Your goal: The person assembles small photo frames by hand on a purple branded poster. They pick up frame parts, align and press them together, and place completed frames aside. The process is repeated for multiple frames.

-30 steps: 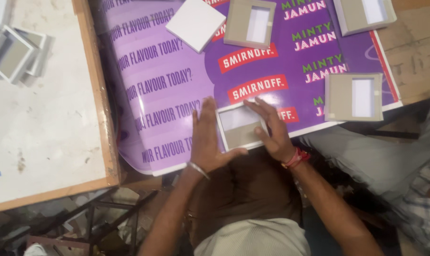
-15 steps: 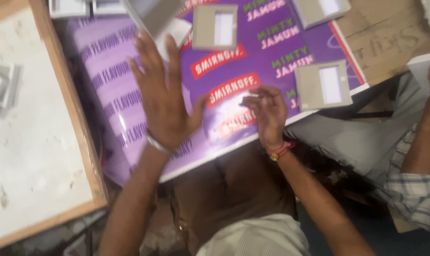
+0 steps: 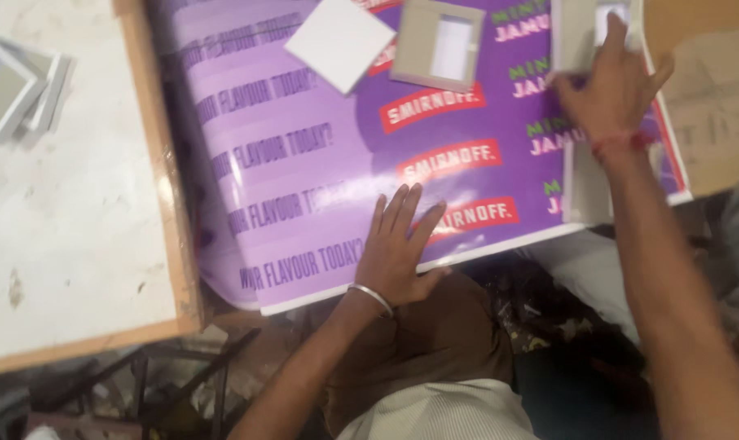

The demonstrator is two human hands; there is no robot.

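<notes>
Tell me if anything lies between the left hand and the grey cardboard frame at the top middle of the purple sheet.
Nothing visible does. Only bare purple printed sheet lies between the left hand and the grey cardboard frame. The white square card sits off to the frame's left.

Bare forearms, no sleeves. Thin silver bangle just behind the left hand [image 3: 398, 248]; red thread band just behind the right hand [image 3: 610, 85]. Brown trousers, pale striped shirt.

frames [image 3: 437, 50] on poster [image 3: 304, 163]; table [image 3: 68, 212] left of poster.

Left hand [image 3: 398, 253] flat on purple poster [image 3: 304, 163], right hand [image 3: 610, 81] on grey frame [image 3: 585, 28].
</notes>
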